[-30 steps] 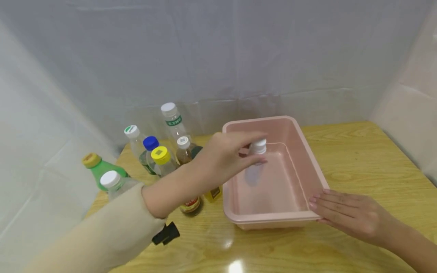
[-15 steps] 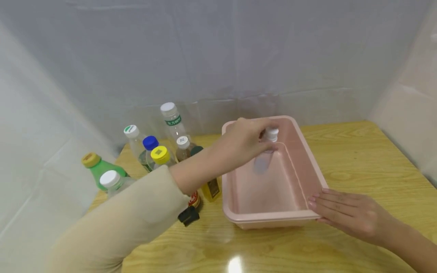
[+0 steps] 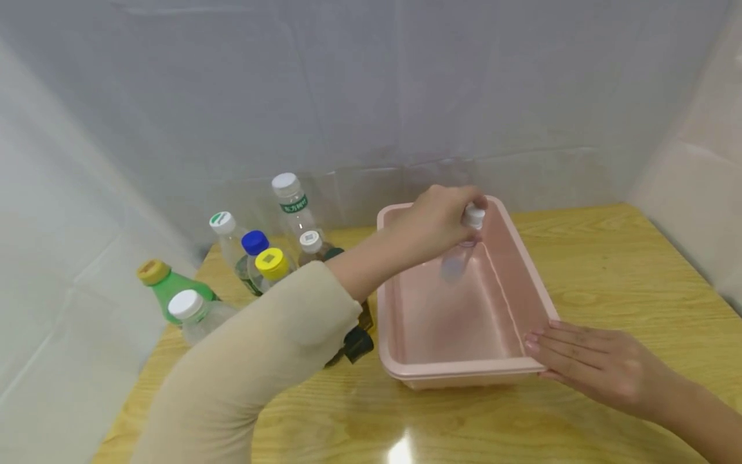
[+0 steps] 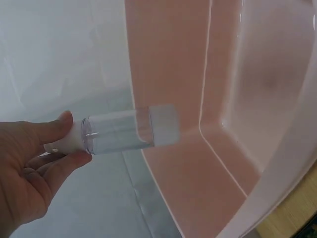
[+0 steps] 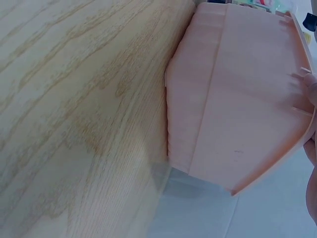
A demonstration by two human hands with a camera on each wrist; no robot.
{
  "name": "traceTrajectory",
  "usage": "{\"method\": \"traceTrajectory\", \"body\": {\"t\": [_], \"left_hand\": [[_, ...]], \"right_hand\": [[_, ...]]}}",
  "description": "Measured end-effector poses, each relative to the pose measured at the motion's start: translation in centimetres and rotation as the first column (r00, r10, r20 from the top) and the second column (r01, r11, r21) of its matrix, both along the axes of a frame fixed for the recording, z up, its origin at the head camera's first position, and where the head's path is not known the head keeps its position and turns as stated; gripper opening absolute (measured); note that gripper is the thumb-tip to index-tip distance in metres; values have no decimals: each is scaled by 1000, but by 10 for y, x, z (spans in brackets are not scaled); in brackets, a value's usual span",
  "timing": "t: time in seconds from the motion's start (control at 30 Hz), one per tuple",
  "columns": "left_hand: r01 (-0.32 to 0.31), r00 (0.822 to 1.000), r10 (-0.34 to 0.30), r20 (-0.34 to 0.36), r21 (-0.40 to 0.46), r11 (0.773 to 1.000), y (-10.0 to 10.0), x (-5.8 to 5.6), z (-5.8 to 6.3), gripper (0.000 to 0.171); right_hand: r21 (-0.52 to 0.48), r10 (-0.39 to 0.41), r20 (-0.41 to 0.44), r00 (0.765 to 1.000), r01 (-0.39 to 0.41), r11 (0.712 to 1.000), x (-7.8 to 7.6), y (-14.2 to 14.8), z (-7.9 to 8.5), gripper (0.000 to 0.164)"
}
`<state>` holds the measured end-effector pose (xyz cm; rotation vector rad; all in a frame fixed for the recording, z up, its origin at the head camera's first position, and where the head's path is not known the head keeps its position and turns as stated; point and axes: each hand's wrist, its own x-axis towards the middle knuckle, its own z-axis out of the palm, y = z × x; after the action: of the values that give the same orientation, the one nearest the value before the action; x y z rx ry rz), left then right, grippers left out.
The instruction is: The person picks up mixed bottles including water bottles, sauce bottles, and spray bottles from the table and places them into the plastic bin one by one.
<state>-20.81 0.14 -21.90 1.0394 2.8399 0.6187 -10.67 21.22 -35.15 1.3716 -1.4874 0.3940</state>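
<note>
My left hand (image 3: 437, 216) pinches the white top of a small clear bottle (image 4: 119, 131) between thumb and fingers. In the head view this bottle overlaps the inside of the pink basin (image 3: 464, 368), toward the far right corner, its lower end pointing down and toward me. The left wrist view shows a frosted white lower end and a see-through middle. With its fingers straight, my right hand (image 3: 597, 364) rests on the near right corner of the basin's rim. Only the edge of that hand shows in the right wrist view, against the rim.
Left of the basin stand several bottles: a green bottle (image 3: 180, 290), a yellow-capped bottle (image 3: 272, 263), a blue-capped bottle (image 3: 255, 243) and a tall clear bottle (image 3: 294, 205). My left forearm hides part of them. The wooden table (image 3: 608, 270) meets a sheet-covered wall (image 3: 522, 96) behind.
My left hand has carried the clear bottle right and toward the back over the basin. The right hand and the basin have stayed in place.
</note>
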Motion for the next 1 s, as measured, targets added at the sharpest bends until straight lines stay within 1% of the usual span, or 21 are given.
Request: {"method": "traceTrajectory", "body": {"t": [0.17, 0.3, 0.37, 0.5, 0.63, 0.73, 0.87, 1.0], "left_hand": [[-6, 1000, 6, 2, 3, 1000, 10, -10, -3, 40], [2, 999, -2, 32, 1, 1000, 21, -20, -3, 39], [9, 999, -9, 52, 11, 1000, 27, -24, -2, 38], [7, 998, -10, 68, 43, 999, 38, -31, 3, 38], [-10, 998, 6, 65, 61, 998, 44, -36, 8, 39], [-33, 997, 28, 69, 77, 996, 44, -40, 8, 38], [-74, 994, 65, 83, 108, 991, 42, -47, 4, 36], [-121, 989, 104, 107, 157, 980, 40, -56, -7, 36]], "right_hand": [[-11, 2, -6, 1000, -2, 1000, 2, 0, -1, 27], [-21, -1, 4, 1000, 1, 1000, 3, 0, 0, 27], [-23, 1, 13, 1000, 0, 1000, 3, 0, 1, 27], [-26, 12, 14, 1000, -11, 1000, 3, 0, 2, 26], [-26, 21, 19, 1000, -21, 999, 3, 0, 0, 26], [-29, 24, 22, 999, -23, 999, 4, 0, 0, 26], [-37, 31, 17, 999, -30, 999, 4, -1, 0, 25], [-38, 17, 16, 1000, -16, 999, 5, 0, 0, 26]]}}
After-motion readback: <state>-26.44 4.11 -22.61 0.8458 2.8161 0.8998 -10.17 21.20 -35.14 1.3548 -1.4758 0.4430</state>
